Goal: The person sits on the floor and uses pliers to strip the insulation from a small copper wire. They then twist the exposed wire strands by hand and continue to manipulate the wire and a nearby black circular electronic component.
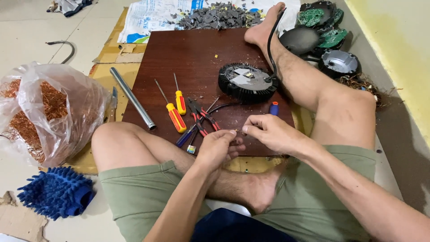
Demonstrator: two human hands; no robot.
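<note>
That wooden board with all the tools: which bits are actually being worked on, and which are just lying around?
In use:
left hand and right hand, pinching something too small to tell
round black finned unit
pliers

Lying about:
two screwdrivers
metal tube
bag of copper wire
blue mitt

A clear plastic bag (49, 112), crumpled and full of copper-coloured wire, sits on the floor (27, 36) off the left edge of the dark wooden board (188, 58). Beyond the board's far edge lies a flattened white-and-blue printed sack (152, 18), with grey scraps heaped on it.
</note>
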